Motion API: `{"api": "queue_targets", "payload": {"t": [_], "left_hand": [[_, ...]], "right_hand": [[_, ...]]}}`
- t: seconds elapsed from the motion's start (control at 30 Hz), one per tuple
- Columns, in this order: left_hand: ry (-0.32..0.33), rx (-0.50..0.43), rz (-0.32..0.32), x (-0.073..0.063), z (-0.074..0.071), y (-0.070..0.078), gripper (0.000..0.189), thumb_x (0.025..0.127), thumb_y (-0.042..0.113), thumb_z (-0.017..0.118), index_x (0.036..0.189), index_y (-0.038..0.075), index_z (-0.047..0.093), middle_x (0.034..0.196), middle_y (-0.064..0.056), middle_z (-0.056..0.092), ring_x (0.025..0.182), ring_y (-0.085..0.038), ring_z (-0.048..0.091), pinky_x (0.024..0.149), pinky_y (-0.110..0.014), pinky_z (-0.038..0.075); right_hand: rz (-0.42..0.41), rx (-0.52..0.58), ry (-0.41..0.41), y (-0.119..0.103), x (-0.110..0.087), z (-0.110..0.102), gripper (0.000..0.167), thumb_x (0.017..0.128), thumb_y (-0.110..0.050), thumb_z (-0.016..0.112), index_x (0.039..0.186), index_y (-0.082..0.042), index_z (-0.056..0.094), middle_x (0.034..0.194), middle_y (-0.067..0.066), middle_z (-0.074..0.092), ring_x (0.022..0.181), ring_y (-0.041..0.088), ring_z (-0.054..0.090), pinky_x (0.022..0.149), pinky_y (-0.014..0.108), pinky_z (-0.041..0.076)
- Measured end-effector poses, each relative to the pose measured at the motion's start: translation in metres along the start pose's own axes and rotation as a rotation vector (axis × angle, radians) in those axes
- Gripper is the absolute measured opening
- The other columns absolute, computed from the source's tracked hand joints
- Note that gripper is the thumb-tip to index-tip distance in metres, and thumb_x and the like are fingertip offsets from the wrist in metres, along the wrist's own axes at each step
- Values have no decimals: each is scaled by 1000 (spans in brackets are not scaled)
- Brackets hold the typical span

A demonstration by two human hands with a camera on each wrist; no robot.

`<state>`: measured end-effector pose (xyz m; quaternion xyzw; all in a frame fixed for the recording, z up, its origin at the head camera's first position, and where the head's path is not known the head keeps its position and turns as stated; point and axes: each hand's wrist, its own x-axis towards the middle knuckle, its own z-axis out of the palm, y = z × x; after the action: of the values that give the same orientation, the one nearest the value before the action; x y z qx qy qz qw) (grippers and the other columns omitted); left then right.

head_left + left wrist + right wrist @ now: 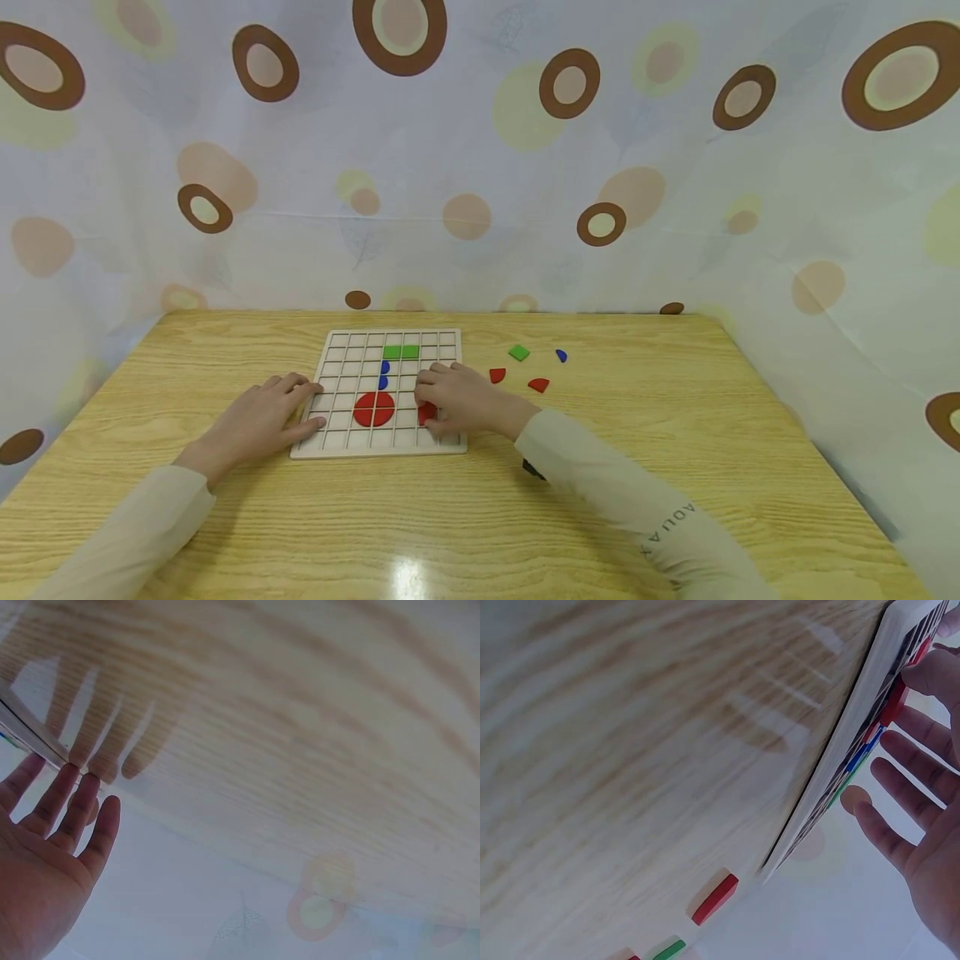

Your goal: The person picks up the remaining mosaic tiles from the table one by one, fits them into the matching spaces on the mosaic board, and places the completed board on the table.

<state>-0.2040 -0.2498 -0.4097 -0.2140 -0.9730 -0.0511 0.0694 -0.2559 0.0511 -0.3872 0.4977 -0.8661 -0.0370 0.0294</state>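
A white grid board lies on the table, a little left of centre. The left hand rests at its left edge, thumb and fingertips touching the rim, fingers fairly straight. Over the board's right side, the right hand pinches a red piece between thumb and fingers; the hand partly covers it in the head view. On the grid sit two green squares, two blue half-round pieces and a red disc made up of wedges.
Right of the board lie loose pieces: a green square, a blue half-round, one red wedge and another red wedge. A patterned curtain stands behind the wooden table.
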Motion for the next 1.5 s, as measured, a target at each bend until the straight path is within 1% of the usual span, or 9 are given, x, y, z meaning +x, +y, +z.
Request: {"api": "queue_targets", "payload": {"t": [0.13, 0.3, 0.57, 0.77, 1.07, 1.5], "left_hand": [[3, -4, 4, 0, 0, 0, 51, 86, 46, 57, 120, 9, 57, 118, -12, 55, 106, -33, 54, 85, -52, 45], [7, -2, 11, 0, 1, -1, 50, 86, 46, 57, 120, 9, 57, 117, -11, 55, 105, -33, 55, 84, -52, 45], [15, 9, 20, 1, 0, 0, 50, 86, 46, 57, 120, 9, 57, 117, -11, 56, 104, -32, 55, 83, -51, 46], [12, 7, 17, 1, 1, -1, 51, 85, 46, 57, 120, 10, 57, 117, -11, 56, 104, -32, 55, 84, -51, 46], [0, 7, 9, 1, 2, -2, 51, 85, 46, 57, 121, 10, 56, 117, -11, 55, 104, -32, 55, 85, -52, 45], [-3, 12, 9, 1, 1, -1, 50, 85, 46, 58, 120, 9, 56, 117, -12, 55, 103, -33, 55, 84, -52, 45]], "right_hand": [[4, -4, 0, 0, 0, -1, 23, 83, -36, 61, 96, -18, 60, 105, -5, 55, 94, 12, 47, 77, 28, 44], [11, -11, -4, 0, 0, 0, 24, 83, -38, 61, 96, -18, 60, 109, -4, 55, 95, 12, 47, 81, 30, 45], [11, -18, 17, 1, -1, 1, 22, 83, -37, 62, 95, -18, 61, 109, -4, 56, 92, 12, 47, 77, 27, 44], [3, -2, 26, 1, -2, 1, 19, 84, -36, 62, 93, -19, 61, 106, -5, 55, 91, 11, 45, 75, 27, 43], [7, 12, 28, 1, -2, 2, 19, 85, -37, 63, 94, -19, 62, 105, -5, 55, 91, 11, 46, 74, 26, 42], [12, 32, 11, 1, -1, 2, 20, 86, -36, 61, 97, -20, 61, 108, -5, 55, 94, 11, 46, 78, 27, 44]]}}
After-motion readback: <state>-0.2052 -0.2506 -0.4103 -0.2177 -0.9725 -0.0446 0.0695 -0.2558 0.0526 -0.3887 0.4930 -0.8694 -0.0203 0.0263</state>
